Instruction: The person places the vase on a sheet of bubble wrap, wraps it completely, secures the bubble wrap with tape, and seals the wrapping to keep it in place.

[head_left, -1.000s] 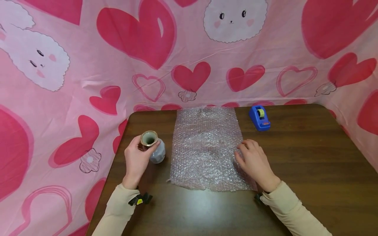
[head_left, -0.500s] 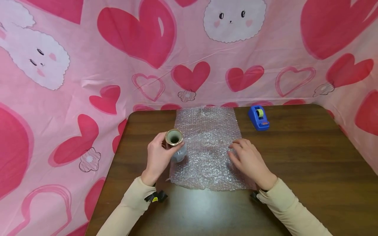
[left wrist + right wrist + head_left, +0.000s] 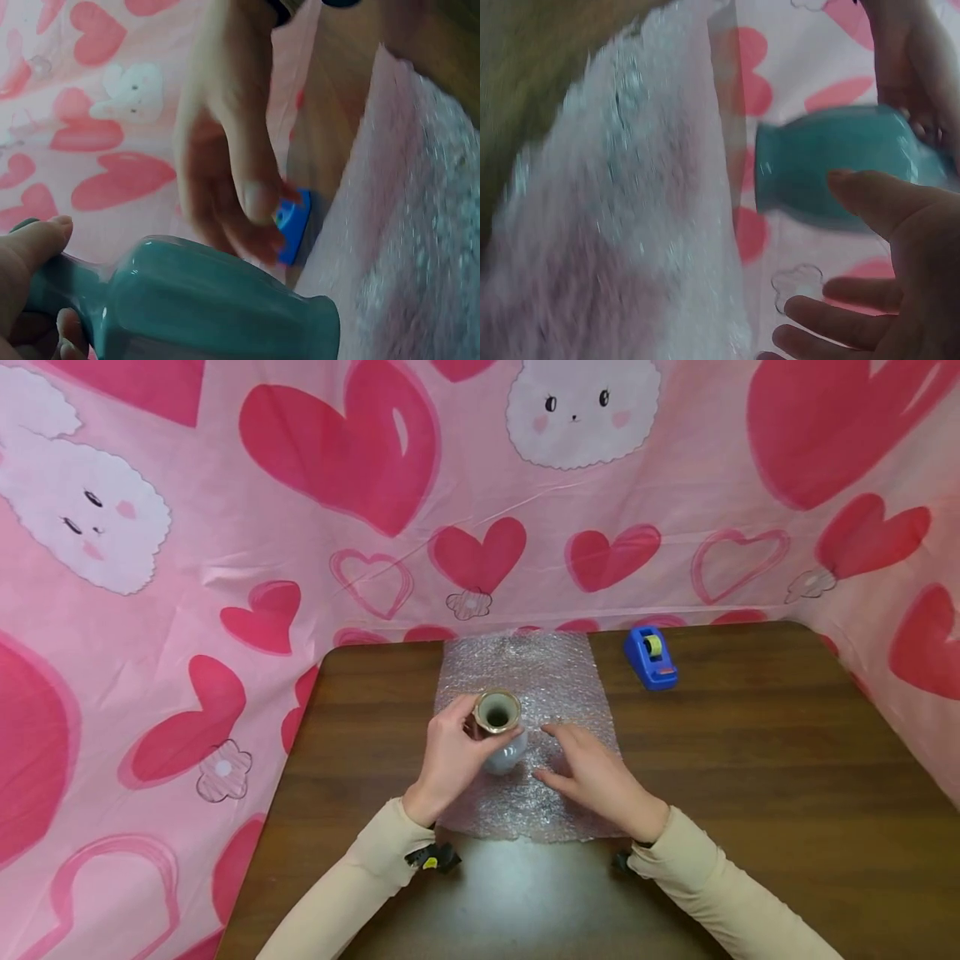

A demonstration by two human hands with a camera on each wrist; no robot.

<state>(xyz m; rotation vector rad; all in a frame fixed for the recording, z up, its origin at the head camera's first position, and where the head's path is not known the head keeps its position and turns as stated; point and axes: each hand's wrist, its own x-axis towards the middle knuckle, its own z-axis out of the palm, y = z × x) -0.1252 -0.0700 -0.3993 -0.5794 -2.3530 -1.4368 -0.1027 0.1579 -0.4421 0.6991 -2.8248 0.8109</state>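
A small glazed vase (image 3: 504, 755) with a flared, brown-edged mouth is in my left hand (image 3: 452, 752), whose thumb and fingers grip it round the neck. In the left wrist view the vase (image 3: 210, 300) looks blue-green, its foot pointing away from the hand. It stands upright over the bubble wrap (image 3: 540, 677), held above the sheet. Just right of the vase, my right hand (image 3: 596, 775) has its fingers and thumb spread and holds nothing. In the right wrist view its thumb (image 3: 885, 199) overlaps the vase; whether they touch I cannot tell.
The bubble wrap lies flat on a brown wooden table (image 3: 750, 760). A blue tape dispenser (image 3: 651, 658) with a yellowish roll stands at the back, right of the wrap. A pink curtain (image 3: 360, 502) with hearts and rabbit faces hangs behind and along the sides.
My left hand has carried the vase rightward from beside the bubble wrap to over its middle. My right hand has moved left toward the vase, its fingers spreading wider.
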